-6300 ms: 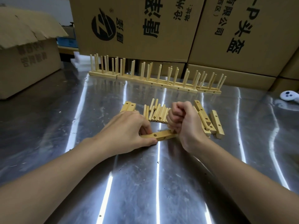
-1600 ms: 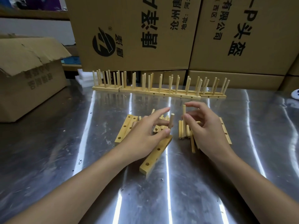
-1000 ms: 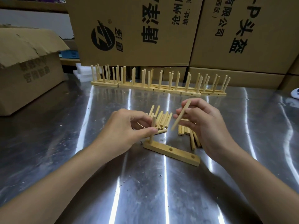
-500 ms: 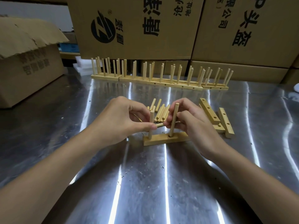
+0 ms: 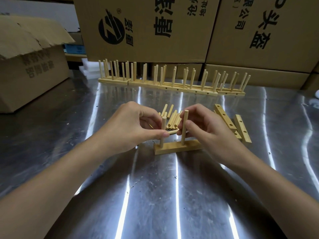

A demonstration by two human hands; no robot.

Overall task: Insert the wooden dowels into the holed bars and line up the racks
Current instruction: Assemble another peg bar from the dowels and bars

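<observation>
The steel table (image 5: 172, 195) is carrying everything. Along its far edge, under the cardboard boxes (image 5: 146, 28), the finished racks (image 5: 172, 85) are standing end to end in a left-to-right row with their pegs up.

Both hands are working at the middle of the table. The left hand (image 5: 131, 128) is pinching the left dowel between thumb and fingertip. The right hand (image 5: 207, 128), which was carrying a dowel in the air a second ago, is now wrapping its grip around that dowel low on the shaft.

The holed bar (image 5: 174, 147) is lying flat, just near of the hands. It was sitting diagonally a second ago, and its long axis is now running left to right, roughly parallel to the far row. Its right end is hiding under the right hand.

The spare bars (image 5: 224, 118) are lying to the right, pointing near to far. The loose dowels (image 5: 170, 118) are lying just beyond the hands.

The left dowel (image 5: 163, 125) and the right dowel (image 5: 185, 118) are both pointing straight up from the bar. The right one was leaning half a second ago, so it is probably seating fully. Any further hole is out of sight.
</observation>
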